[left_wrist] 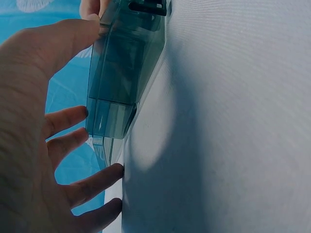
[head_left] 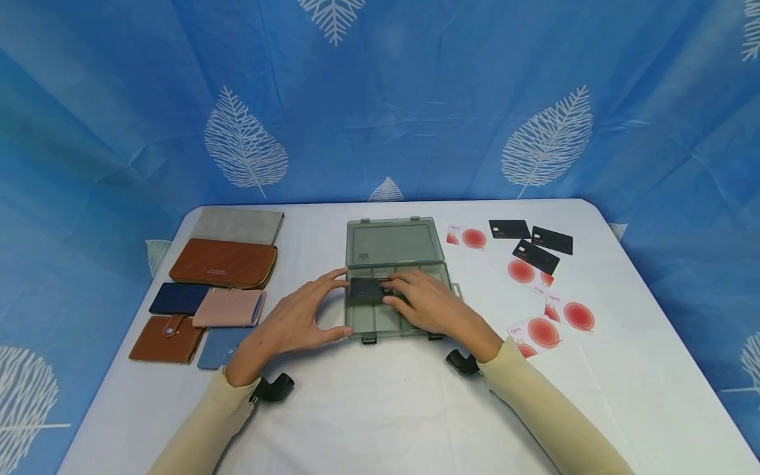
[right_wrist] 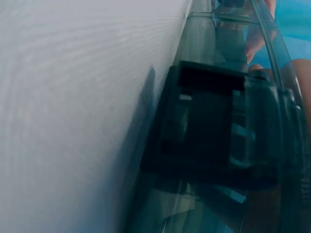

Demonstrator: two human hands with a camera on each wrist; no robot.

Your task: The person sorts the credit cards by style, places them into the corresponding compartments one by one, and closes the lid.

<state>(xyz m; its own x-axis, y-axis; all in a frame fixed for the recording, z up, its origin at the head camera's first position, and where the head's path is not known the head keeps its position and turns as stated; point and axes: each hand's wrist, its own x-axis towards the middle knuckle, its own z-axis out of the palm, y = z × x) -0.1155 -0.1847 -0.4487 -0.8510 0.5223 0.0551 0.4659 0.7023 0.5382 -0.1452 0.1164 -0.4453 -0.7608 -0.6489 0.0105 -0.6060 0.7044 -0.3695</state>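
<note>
A see-through grey-green compartment box lies with its lid folded back. In its left half, across the dividers, sits a black flat rectangular item. My right hand reaches over the box from the right, its fingers bent and its thumb and fingertips at the item's right end. My left hand is spread along the box's left side, thumb by the front corner and fingertips by the back one. In the left wrist view, the left thumb touches the rim of the box and the fingers extend beside its wall.
At left lie a grey wallet, a brown zip wallet, a navy wallet, a pink wallet, a brown snap wallet and a blue wallet. At right are black cards and red-and-white cards.
</note>
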